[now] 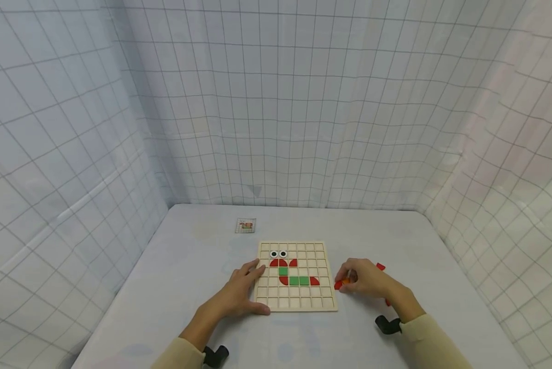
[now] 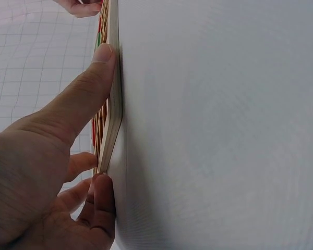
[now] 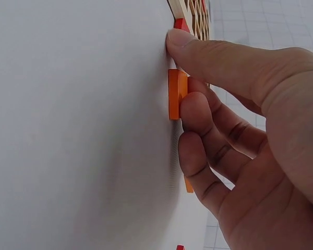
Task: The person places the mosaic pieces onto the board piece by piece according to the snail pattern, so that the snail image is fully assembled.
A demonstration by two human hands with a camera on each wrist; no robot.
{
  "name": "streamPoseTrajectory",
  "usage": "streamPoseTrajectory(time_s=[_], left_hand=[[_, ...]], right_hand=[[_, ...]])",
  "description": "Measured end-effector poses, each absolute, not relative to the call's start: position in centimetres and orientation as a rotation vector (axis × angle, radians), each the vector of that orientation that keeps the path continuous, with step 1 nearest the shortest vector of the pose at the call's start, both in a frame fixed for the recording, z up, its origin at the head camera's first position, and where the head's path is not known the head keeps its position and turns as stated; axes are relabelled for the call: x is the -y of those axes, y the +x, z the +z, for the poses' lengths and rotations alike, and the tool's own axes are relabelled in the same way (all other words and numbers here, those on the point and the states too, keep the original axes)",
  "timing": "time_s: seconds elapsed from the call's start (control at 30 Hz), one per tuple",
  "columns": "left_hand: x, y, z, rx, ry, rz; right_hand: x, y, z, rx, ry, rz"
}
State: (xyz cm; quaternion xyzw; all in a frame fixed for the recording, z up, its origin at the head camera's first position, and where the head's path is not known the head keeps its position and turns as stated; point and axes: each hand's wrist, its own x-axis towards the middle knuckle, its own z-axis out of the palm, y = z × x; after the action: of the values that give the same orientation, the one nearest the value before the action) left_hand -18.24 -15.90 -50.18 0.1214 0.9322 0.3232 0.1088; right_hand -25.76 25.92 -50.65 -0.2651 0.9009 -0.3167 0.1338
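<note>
A pale wooden grid board (image 1: 296, 302) lies on the table, with red, green and eye-marked tiles set in its squares. My left hand (image 1: 239, 293) rests at the board's left side; in the left wrist view its thumb (image 2: 88, 86) lies over the near edge while the other fingers stand around the corner. Just off the board's right edge, my right hand (image 1: 363, 277) pinches a red tile (image 1: 338, 285) between thumb and forefinger. Under its curled fingers sits an orange tile (image 3: 174, 94). The right wrist view shows the red tile (image 3: 181, 24) by the thumb tip, partly hidden.
Another orange tile (image 3: 189, 184) peeks out behind the right fingers. More red tiles (image 1: 380, 266) lie right of that hand, partly covered by the arm. A small picture card (image 1: 246, 225) lies beyond the board. White gridded curtains (image 1: 276, 128) enclose the table.
</note>
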Motion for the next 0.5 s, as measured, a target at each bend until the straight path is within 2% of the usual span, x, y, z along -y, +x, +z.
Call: streamPoseTrajectory(time_s=[0.5], left_hand=[[15.75, -18.26, -50.21, -2.742, 0.336, 0.949]], right_hand=[[-25.64, -25.7, -50.77, -2.615, -0.778, -0.97]])
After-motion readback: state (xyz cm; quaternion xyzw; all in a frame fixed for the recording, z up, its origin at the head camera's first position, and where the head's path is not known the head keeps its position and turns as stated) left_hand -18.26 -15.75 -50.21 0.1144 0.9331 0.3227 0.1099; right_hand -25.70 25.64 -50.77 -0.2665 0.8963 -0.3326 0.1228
